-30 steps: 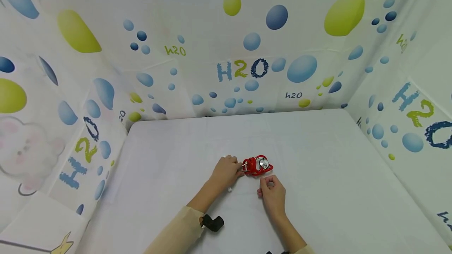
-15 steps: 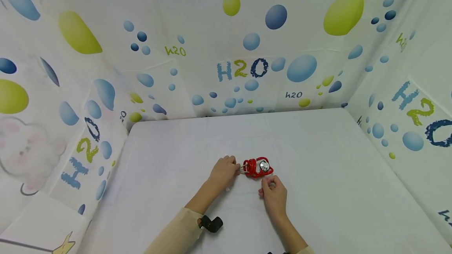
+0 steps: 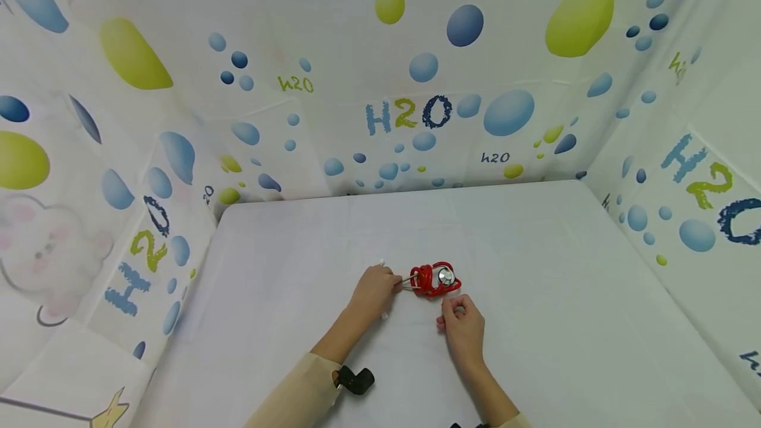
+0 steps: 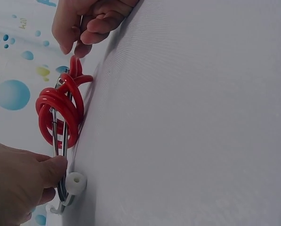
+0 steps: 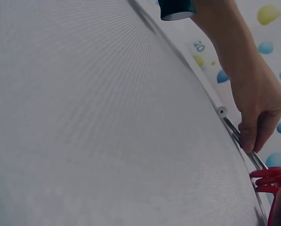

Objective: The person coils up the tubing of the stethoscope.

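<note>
A stethoscope [image 3: 423,281] with its red tubing wound into a bundle lies on the white table. Its round silver chest piece [image 3: 446,276] faces up at the right end. My left hand [image 3: 370,294] pinches the metal ear tubes [image 4: 60,136] between thumb and fingers, left of the coil. Beyond those fingers a white eartip [image 4: 76,182] shows in the left wrist view. My right hand [image 3: 464,325] rests just below the chest piece, fingers loosely curled around nothing. In the left wrist view its fingertips are close to the end loop of red tubing.
White cloth covers the table [image 3: 565,283]. A printed curtain [image 3: 333,45] with blue and green drops hangs behind and on both sides. A black wrist camera [image 3: 355,380] sits at my left cuff.
My left hand has shifted slightly left along the ear tubes, so more metal shows between it and the red coil. The right hand has barely moved.
</note>
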### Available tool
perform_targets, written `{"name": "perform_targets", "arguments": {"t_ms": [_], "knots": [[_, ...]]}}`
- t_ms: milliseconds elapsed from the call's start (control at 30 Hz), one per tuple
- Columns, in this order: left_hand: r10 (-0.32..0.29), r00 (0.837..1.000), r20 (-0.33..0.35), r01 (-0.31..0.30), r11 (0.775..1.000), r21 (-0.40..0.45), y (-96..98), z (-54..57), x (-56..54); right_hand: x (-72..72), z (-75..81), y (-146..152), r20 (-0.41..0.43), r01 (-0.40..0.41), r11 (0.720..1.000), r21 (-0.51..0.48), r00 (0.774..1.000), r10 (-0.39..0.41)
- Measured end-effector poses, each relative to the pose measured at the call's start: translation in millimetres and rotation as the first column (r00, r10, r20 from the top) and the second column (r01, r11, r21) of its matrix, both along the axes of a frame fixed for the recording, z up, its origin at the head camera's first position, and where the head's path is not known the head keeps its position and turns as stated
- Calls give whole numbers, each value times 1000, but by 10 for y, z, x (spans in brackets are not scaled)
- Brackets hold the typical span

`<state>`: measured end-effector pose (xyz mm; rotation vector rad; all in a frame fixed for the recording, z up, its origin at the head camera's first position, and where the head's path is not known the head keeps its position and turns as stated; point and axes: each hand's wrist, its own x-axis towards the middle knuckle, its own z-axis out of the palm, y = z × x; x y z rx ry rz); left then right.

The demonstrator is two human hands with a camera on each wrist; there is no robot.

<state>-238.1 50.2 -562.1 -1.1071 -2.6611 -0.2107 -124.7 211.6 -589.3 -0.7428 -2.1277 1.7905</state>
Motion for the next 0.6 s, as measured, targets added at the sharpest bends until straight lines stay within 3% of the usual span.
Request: {"name": "perform_targets", "arguments": {"t_ms": [267,500,600], "knots": [[6,1000,24,-10,987,161,-28,-27,-15,-26,21,3,-18,0,1000,-13,1000,0],[29,999,24,-33,986,164,-39,-67,-18,-51,37,37,-9,-21,998,-51,1000,20],[35,999,-4,-34,986,161,-54,-89,-1,-35,36,105,-26,-33,999,27,999,33]]}}
